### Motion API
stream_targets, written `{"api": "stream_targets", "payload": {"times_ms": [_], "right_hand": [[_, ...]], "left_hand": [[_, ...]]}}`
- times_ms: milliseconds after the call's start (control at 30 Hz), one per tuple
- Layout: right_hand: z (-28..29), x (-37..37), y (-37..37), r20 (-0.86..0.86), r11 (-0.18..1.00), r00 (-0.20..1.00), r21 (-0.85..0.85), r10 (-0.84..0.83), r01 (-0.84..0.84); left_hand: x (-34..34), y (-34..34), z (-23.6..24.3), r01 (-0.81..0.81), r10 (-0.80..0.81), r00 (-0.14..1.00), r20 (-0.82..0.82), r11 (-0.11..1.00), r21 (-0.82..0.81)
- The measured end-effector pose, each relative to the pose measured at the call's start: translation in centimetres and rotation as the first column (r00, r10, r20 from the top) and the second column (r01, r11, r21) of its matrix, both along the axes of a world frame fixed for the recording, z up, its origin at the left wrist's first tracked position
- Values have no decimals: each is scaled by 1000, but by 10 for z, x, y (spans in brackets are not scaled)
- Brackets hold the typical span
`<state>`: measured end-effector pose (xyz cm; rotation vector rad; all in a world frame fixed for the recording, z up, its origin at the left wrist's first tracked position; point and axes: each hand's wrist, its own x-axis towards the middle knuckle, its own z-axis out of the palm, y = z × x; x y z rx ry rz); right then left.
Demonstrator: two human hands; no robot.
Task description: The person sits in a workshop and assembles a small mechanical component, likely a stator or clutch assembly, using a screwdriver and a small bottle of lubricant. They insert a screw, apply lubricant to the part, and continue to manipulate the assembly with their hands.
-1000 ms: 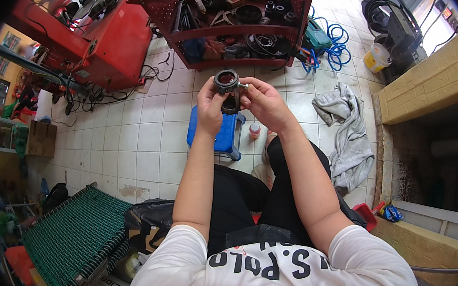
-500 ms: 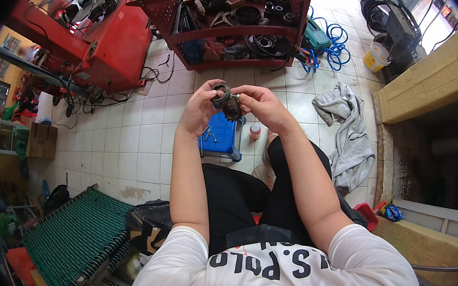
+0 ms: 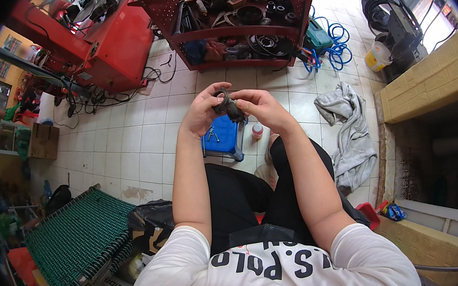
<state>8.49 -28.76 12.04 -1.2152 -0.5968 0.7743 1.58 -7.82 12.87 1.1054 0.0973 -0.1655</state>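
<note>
A dark, greasy metal part (image 3: pixel 232 111) with a ring at one end is held up at the centre of the view, above a blue plastic stool (image 3: pixel 224 142). My left hand (image 3: pixel 206 109) has its fingers curled round the ring end. My right hand (image 3: pixel 259 109) pinches the part from the right with thumb and fingers. A few small silver bolts (image 3: pixel 215 135) lie on the stool's top. A small pinkish bottle (image 3: pixel 257 131) stands on the tiled floor just right of the stool.
A red tool trolley (image 3: pixel 239 30) with parts faces me; a red machine (image 3: pixel 119 54) and cables are at left. Blue hose (image 3: pixel 335 37), a bucket (image 3: pixel 377 57) and grey cloth (image 3: pixel 348 130) lie right, beside a yellow tiled ledge (image 3: pixel 412 82). A green woven chair (image 3: pixel 77 240) is near left.
Over the last second the part tipped from ring-up to sideways. My left hand moved left and shifted its grip on the ring; the stool's top and bolts came into view beneath.
</note>
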Motion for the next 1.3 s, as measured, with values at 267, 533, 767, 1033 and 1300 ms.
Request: {"api": "stream_targets", "payload": {"times_ms": [267, 533, 767, 1033, 1300], "right_hand": [[-1, 0, 2, 2, 998, 998, -21, -60, 60], [-10, 6, 2, -70, 998, 996, -6, -56, 56], [-3, 3, -1, -45, 992, 991, -27, -124, 123], [-4, 1, 2, -27, 990, 990, -37, -136, 135], [-9, 2, 5, -22, 992, 991, -22, -129, 128]], "left_hand": [[4, -7, -1, -27, 24, 998, -57, 998, -55], [8, -4, -16, -43, 39, 996, -79, 998, -45], [9, -3, -18, -39, 36, 996, -75, 999, -34], [11, 1, -23, -51, 53, 995, -81, 998, 21], [11, 0, -19, -71, 58, 993, -106, 990, -124]]}}
